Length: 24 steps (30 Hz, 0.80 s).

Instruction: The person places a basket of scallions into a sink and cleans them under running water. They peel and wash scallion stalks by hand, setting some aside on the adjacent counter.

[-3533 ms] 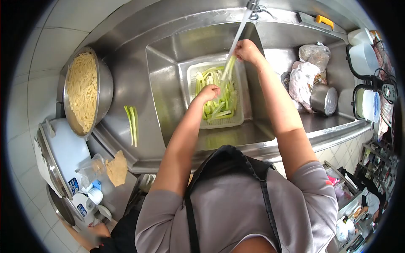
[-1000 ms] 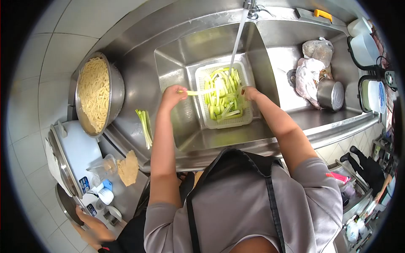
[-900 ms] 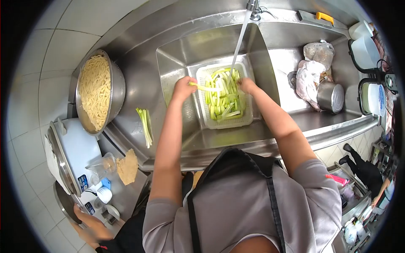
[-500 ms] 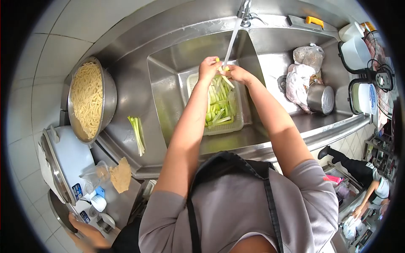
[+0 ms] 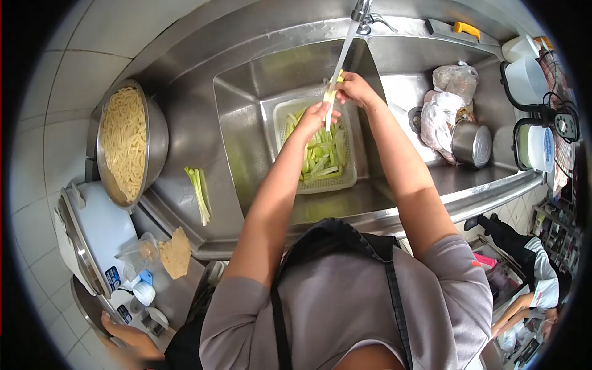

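Water runs from the faucet (image 5: 361, 9) into the sink basin (image 5: 250, 142). Under the stream my right hand (image 5: 356, 88) is closed on the upper part of a pale green stalk (image 5: 331, 97). Lower down, my left hand (image 5: 318, 117) has its fingers round the same stalk, over the basket's upper part. The white basket (image 5: 351, 166) in the basin holds many cut green stalks (image 5: 322, 161). Left of the basin, a few more stalks (image 5: 198, 194) lie on the steel counter.
A metal bowl of noodles (image 5: 125, 145) stands at the left. The right basin holds plastic bags (image 5: 439, 123) and a metal pot (image 5: 472, 143). A yellow-handled tool (image 5: 467, 29) lies behind it. Two other people's arms (image 5: 129, 333) (image 5: 515, 311) show at the lower left and lower right.
Both hands have come together under the water, from apart over the basket about a second ago. Since half a second ago, my left hand has moved down and my right hand slightly up.
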Tool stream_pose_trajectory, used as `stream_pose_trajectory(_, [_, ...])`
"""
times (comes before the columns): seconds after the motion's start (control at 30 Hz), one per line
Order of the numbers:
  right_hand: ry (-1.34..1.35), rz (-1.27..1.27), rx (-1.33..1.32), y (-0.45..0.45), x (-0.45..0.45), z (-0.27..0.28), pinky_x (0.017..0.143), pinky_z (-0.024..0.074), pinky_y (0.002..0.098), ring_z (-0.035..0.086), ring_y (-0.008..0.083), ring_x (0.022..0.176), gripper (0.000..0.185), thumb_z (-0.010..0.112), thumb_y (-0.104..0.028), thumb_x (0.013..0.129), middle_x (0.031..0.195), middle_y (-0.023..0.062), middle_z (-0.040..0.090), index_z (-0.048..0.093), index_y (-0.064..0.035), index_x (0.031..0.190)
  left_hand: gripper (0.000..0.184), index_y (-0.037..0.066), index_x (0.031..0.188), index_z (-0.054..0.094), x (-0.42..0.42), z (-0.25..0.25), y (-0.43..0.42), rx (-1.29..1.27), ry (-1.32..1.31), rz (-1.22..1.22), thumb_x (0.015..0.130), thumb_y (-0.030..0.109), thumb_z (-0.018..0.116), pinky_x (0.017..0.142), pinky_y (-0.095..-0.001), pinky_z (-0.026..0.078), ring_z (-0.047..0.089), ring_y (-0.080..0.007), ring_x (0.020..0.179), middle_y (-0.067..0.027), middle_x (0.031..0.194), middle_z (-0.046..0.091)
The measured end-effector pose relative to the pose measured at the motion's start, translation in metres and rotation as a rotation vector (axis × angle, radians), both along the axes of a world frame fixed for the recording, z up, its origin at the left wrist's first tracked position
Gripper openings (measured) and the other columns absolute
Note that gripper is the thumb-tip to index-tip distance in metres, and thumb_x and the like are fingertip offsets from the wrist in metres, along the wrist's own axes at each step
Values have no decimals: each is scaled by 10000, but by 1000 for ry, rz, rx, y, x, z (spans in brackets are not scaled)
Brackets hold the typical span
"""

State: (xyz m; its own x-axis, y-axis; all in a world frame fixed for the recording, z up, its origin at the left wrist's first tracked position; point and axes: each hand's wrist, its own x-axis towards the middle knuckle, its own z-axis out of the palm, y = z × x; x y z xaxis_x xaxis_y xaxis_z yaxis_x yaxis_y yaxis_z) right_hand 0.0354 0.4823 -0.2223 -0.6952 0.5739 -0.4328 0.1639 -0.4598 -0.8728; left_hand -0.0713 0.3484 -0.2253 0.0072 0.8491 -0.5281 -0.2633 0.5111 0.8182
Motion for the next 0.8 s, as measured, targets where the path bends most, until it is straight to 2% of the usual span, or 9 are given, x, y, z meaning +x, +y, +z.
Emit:
stream_pose_trajectory(0.1, [-38, 112, 48, -1, -1, 21, 391, 432, 203, 494, 86, 463, 161, 545, -6, 720, 684, 47, 542, 487, 5, 870, 349, 39, 1068, 465, -7, -3, -25, 3, -30, -91, 870, 317, 397, 777, -279, 402, 516, -134, 860, -49, 913, 562])
stream_pose_trajectory(0.2, [-39, 196, 105, -9, -4, 27, 405, 456, 222, 510, 99, 465, 247, 563, -11, 709, 714, 48, 532, 450, -21, 929, 324, 43, 1072, 461, -14, -6, -31, 93, 221, -243, 852, 281, 449, 791, -269, 397, 514, -132, 881, -54, 910, 557])
stream_pose_trajectory(0.3, [-91, 244, 147, -19, -13, 28, 391, 440, 224, 513, 107, 458, 199, 562, -94, 748, 691, 61, 547, 477, -33, 918, 269, 23, 1018, 471, -8, -6, -20, 157, -55, 62, 839, 223, 476, 741, -274, 410, 522, -133, 833, -51, 876, 557])
stream_pose_trajectory(0.33, [-146, 245, 151, -18, -15, 27, 389, 435, 224, 511, 106, 457, 184, 557, -115, 759, 684, 64, 552, 493, -30, 909, 241, 24, 979, 472, -6, -5, -18, 108, -52, 119, 848, 226, 456, 673, -260, 418, 504, -112, 715, -16, 784, 521])
stream_pose_trajectory(0.4, [-225, 227, 258, -13, -14, 18, 381, 406, 220, 497, 100, 447, 176, 537, -179, 790, 650, 67, 564, 558, -16, 853, 235, 36, 965, 477, -9, -17, -19, 59, 5, 52, 856, 241, 442, 625, -240, 408, 457, -94, 641, 6, 724, 472])
stream_pose_trajectory(0.47, [-217, 198, 294, -10, -12, 7, 392, 411, 231, 500, 102, 439, 148, 576, -149, 761, 607, 65, 562, 595, -10, 809, 240, 49, 916, 488, -9, -18, -27, 17, 21, 56, 862, 275, 426, 528, -209, 355, 353, -77, 526, 38, 625, 369])
stream_pose_trajectory(0.57, [-264, 189, 314, -9, -14, 0, 435, 449, 243, 530, 118, 464, 111, 611, -85, 718, 594, 61, 571, 620, -3, 792, 243, 51, 904, 499, -13, -9, -34, -115, 80, 73, 858, 279, 431, 510, -194, 336, 357, -70, 523, 40, 614, 370])
stream_pose_trajectory(0.77, [-204, 156, 300, -4, -12, 16, 549, 473, 227, 558, 124, 596, 145, 560, -10, 710, 700, 71, 590, 594, 24, 847, 204, 72, 915, 514, -6, -14, -28, -69, 129, 184, 829, 250, 463, 521, -211, 351, 389, -89, 556, 1, 701, 487])
stream_pose_trajectory(0.8, [-160, 75, 291, 3, -12, -1, 545, 468, 232, 555, 130, 595, 141, 544, -10, 714, 691, 72, 584, 594, 31, 839, 239, 41, 977, 490, -11, -27, -25, -91, 563, 29, 800, 202, 473, 610, -294, 409, 501, -180, 656, -69, 762, 537])
